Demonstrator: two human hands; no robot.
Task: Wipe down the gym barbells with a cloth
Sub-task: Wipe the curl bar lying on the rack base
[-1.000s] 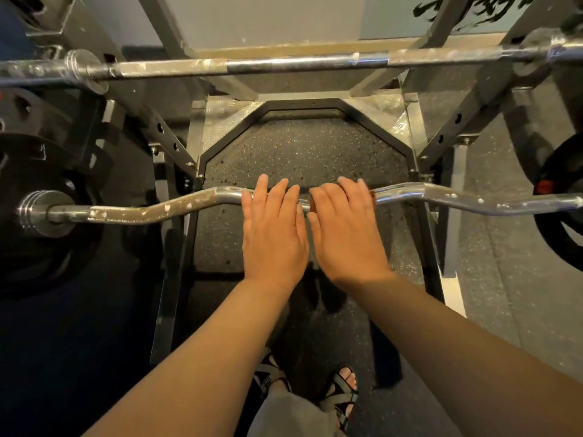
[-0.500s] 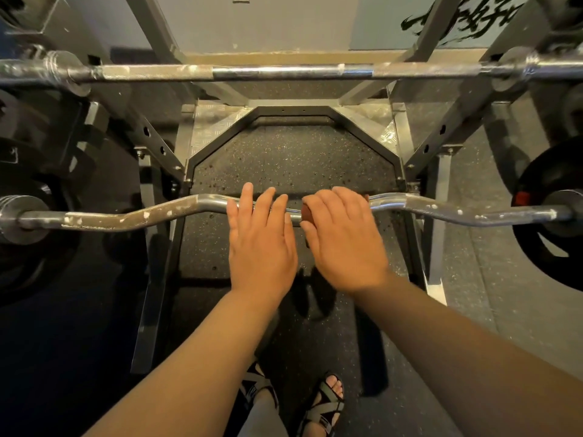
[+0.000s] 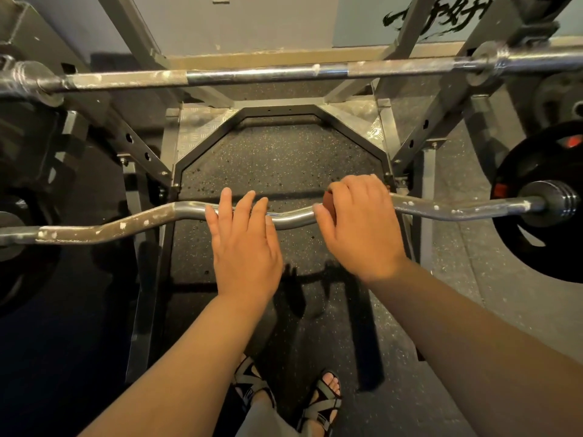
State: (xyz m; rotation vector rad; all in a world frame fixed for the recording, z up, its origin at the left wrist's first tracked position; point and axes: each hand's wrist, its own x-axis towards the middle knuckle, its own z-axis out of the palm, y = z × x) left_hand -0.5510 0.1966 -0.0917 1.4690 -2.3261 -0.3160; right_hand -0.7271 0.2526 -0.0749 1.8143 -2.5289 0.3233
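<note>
In the rack point(image 3: 277, 110), two barbells are seen: a curl bar point(image 3: 293, 221) nearest the person and a straight bar point(image 3: 268, 74) beyond and above it in the view. Two hands are laid on the curl bar, near its middle and a little apart. The left hand point(image 3: 244, 244) is held flat, its fingers straight and resting over the bar. The right hand point(image 3: 359, 225) is curled round the bar, and one small reddish-brown cloth point(image 3: 329, 200) is gripped under its fingers against the metal; only a corner of it is shown.

One black plate point(image 3: 542, 247) with a red mark is carried at the curl bar's right end; the dark plates at the left cannot be counted. Black brush writing point(image 3: 435, 14) is painted on the wall at top right, but it cannot be read.

The curl bar is shiny chrome between the hands; its outer lengths are dull and flecked with white patches. The same white patches are seen on the straight bar. Two sandals point(image 3: 249, 383) are visible on the speckled floor point(image 3: 277, 165).
</note>
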